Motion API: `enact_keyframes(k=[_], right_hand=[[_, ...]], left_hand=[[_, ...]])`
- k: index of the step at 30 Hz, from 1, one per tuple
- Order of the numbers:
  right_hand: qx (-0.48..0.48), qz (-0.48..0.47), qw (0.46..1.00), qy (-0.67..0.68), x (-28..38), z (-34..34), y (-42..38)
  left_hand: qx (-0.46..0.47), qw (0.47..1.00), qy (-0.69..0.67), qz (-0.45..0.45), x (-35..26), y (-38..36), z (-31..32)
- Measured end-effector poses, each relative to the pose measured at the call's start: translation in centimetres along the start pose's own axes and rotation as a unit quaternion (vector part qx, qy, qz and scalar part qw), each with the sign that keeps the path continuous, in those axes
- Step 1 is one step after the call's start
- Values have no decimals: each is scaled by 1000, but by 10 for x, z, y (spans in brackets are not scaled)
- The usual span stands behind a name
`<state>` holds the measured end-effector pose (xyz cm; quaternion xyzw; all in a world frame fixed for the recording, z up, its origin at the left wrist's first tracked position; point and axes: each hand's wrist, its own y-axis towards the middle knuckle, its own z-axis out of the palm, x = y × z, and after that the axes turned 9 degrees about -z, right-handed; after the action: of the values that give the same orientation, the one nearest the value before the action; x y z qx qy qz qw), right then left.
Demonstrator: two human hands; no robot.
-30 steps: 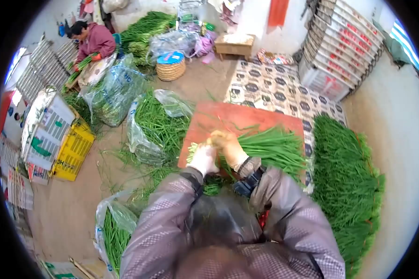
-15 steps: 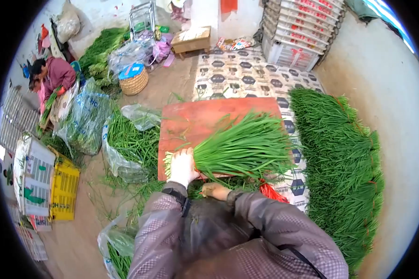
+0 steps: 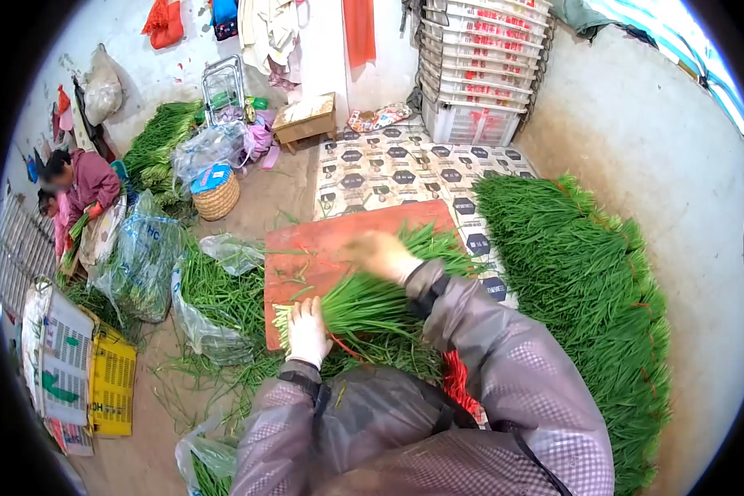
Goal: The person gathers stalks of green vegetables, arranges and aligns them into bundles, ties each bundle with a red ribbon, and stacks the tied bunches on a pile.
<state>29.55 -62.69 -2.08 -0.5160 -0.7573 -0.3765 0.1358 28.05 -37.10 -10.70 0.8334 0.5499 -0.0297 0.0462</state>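
Note:
A thick bundle of green chives (image 3: pixel 372 293) lies across a red board (image 3: pixel 293 240), its pale cut ends (image 3: pixel 283 318) pointing left. My left hand (image 3: pixel 307 331), in a whitish glove, is closed around the bundle close to those ends. Beside it a red string (image 3: pixel 345 347) comes out from under the stalks. My right hand (image 3: pixel 379 255) is raised over the upper side of the bundle and blurred by motion. A thin red strand shows right at its fingertips. In my lap area hangs a bunch of red strings (image 3: pixel 459 384).
Tied chive bundles (image 3: pixel 579 331) are piled along the right wall. Plastic bags of loose chives (image 3: pixel 215 289) stand at left, near a yellow crate (image 3: pixel 112 384). White crates (image 3: pixel 479 74) are stacked at the back. Another person (image 3: pixel 91 182) handles greens at far left.
My right hand has risen from below the board's near edge to above the bundle. My left hand keeps its hold on the stalks. The camera view has shifted.

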Motion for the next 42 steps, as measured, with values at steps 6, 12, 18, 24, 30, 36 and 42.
enact_keyframes(k=[6, 12, 18, 24, 30, 36, 42], right_hand=[[-84, 215, 969, -90, -113, -72, -59], [133, 153, 962, -183, -95, -75, -103], [119, 151, 931, -310, -138, -29, -114], [63, 290, 896, -330, -191, -63, -131], [-244, 364, 886, 150, -159, -193, -162], [286, 308, 859, 292, -47, -159, -144], [-11, 171, 975, -140, -112, -101, -106]], left_hand=[[-15, 1000, 5, -2, -4, -3, 5], [-11, 1000, 12, -11, -8, -1, 5], [-28, 999, 20, -3, -5, 0, 14], [-10, 1000, 21, -15, -9, -1, 2], [-23, 999, 33, -13, -9, 6, 9], [-7, 999, 36, -18, -11, 2, 6], [-4, 999, 34, -33, -15, 2, 5]])
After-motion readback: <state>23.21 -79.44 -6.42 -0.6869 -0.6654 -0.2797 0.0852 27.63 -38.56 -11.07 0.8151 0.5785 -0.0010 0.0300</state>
